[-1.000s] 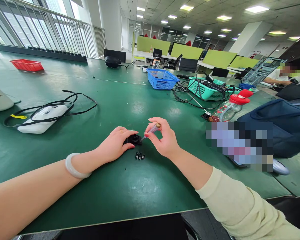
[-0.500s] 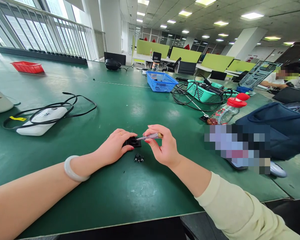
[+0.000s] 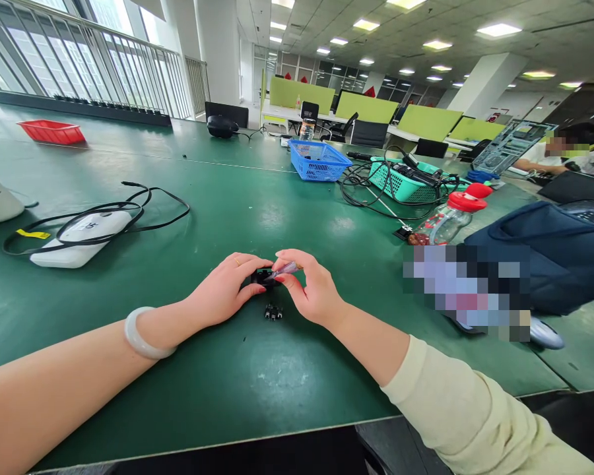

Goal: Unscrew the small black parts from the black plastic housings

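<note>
My left hand (image 3: 226, 288), with a pale bangle on its wrist, is closed on the left side of a small black plastic part (image 3: 262, 277) at the middle of the green table. In my right hand (image 3: 309, 288) is a screwdriver (image 3: 288, 268) with a clear purplish handle, its shaft slanting down and left to the black part. The right fingertips are at the part's right edge; whether they grip it too I cannot tell. Just in front of both hands lies a cluster of small black pieces with silvery ends (image 3: 273, 311).
A white box with a black cable (image 3: 86, 231) lies at left, a red tray (image 3: 52, 132) behind it. Blue (image 3: 321, 161) and teal (image 3: 408, 185) baskets stand farther back. At right are a red-capped bottle (image 3: 448, 218), a dark blue bag (image 3: 549, 254) and a mouse (image 3: 547, 333).
My right hand has moved left and closer to the black part, and its fingers now cover more of the screwdriver handle. The left hand keeps its hold; the black part looks tilted up.
</note>
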### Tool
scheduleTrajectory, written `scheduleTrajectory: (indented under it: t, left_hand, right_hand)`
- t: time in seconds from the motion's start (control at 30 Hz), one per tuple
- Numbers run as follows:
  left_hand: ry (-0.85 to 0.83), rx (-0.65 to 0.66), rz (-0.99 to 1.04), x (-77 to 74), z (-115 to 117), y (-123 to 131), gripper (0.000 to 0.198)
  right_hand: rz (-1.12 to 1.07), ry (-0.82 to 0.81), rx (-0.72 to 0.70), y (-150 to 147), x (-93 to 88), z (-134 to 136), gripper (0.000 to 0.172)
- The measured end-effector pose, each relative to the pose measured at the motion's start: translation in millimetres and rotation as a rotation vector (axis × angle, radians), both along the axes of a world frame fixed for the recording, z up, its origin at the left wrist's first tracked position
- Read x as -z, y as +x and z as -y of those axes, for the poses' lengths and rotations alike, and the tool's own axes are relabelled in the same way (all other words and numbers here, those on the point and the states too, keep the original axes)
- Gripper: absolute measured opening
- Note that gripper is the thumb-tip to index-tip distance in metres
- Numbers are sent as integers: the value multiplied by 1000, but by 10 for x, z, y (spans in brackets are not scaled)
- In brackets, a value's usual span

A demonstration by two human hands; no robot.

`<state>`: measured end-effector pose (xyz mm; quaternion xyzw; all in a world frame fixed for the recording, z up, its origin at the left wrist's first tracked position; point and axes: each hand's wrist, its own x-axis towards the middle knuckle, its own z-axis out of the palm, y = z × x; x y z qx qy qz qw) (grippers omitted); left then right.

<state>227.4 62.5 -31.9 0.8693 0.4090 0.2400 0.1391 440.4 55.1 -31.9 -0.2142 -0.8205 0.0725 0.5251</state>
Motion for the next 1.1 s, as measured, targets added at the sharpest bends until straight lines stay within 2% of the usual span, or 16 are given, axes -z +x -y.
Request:
scheduleTrajectory:
  t: [0.17,0.3,0.43,0.57,0.73,0.87,1.1]
  left_hand:
    - [52,-9,27,-35,41,18,39]
    - [95,-130,6,-74,61,44,38]
    - [101,-291,-103,-83,70,37,43]
    - [116,-372,-287,-44,78,0,48]
    - [174,-371,-416,23,85,-30,46]
    - [200,-354,-402,39,78,-35,47]
    - [126,-333,-355,-32,76,-7,47]
  right_hand:
    - [-111,68,41,15,-37,21,32]
    - [-273,198,83,44,-88,39,31]
    - [-324,141,120,69,-57,-6,37]
    - [-275,67,128,77,-2,-69,38]
    - [-202,17,150,87,-5,-78,37]
    - [-180,-18,164,93,-5,-80,36]
    - [-191,-68,109,86,12,-77,31]
